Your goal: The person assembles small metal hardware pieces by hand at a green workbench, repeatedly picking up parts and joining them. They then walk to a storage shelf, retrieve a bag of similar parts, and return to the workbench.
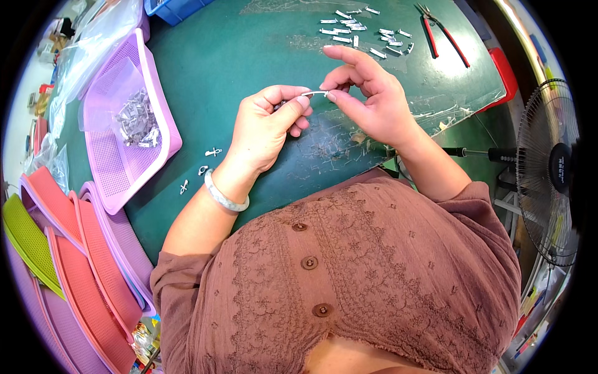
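Between my two hands is a small, thin, curved silvery metal piece (316, 93). My left hand (268, 118) pinches its left end between thumb and fingers, and a dark bit shows within the curled fingers, too hidden to name. At the right end, the thumb and index finger of my right hand (372, 96) close on the tip, with the other fingers raised. Beyond the hands, several small silvery metal pieces (356, 41) lie scattered on the green table (218, 62). Left of my left wrist are a few small metal bits (213, 151).
A purple basket (165, 124) at the left holds a plastic bag with many metal parts. Red-handled pliers (431, 37) lie at the far right. Stacked coloured baskets (93, 274) stand at the lower left, a blue bin (177, 9) at the back, and a black fan (548, 168) at the right.
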Demonstrator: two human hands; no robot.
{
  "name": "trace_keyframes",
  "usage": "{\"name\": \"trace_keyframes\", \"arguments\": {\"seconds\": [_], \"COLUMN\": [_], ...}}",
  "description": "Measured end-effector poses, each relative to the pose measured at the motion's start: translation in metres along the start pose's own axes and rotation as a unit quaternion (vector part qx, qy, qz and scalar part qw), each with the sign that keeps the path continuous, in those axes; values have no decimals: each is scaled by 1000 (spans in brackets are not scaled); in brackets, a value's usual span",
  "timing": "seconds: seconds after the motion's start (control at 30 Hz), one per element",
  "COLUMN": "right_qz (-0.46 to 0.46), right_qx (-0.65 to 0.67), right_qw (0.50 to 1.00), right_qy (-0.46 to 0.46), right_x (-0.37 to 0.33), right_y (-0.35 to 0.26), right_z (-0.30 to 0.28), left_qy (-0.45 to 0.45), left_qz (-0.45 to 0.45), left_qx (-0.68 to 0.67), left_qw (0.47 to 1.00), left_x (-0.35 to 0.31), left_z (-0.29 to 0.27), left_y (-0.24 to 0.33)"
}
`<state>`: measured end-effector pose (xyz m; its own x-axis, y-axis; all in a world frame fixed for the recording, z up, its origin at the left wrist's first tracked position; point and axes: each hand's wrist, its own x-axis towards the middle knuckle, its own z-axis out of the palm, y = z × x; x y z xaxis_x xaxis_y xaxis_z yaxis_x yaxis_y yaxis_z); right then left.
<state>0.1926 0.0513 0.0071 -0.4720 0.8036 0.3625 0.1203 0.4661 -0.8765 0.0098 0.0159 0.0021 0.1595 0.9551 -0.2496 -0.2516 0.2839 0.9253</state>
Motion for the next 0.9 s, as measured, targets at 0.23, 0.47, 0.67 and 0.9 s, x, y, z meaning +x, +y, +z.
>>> {"name": "trace_keyframes", "arguments": {"seconds": [0.23,0.47,0.67,0.9], "right_qz": [-27,-40,-43,72], "right_qx": [-6,-23,-97,-197], "right_qw": [1000,999,993,977], "right_qy": [8,4,51,-47], "right_x": [-1,-2,6,-3], "right_y": [3,3,11,11], "right_z": [1,0,-11,-15], "left_qy": [-1,-11,-15,-48], "left_qz": [31,38,9,-15], "left_qx": [3,16,-84,-202], "left_qw": [1000,999,996,978], "left_x": [0,0,3,8], "left_z": [1,1,-5,-11], "left_y": [-1,-1,-2,-3]}}
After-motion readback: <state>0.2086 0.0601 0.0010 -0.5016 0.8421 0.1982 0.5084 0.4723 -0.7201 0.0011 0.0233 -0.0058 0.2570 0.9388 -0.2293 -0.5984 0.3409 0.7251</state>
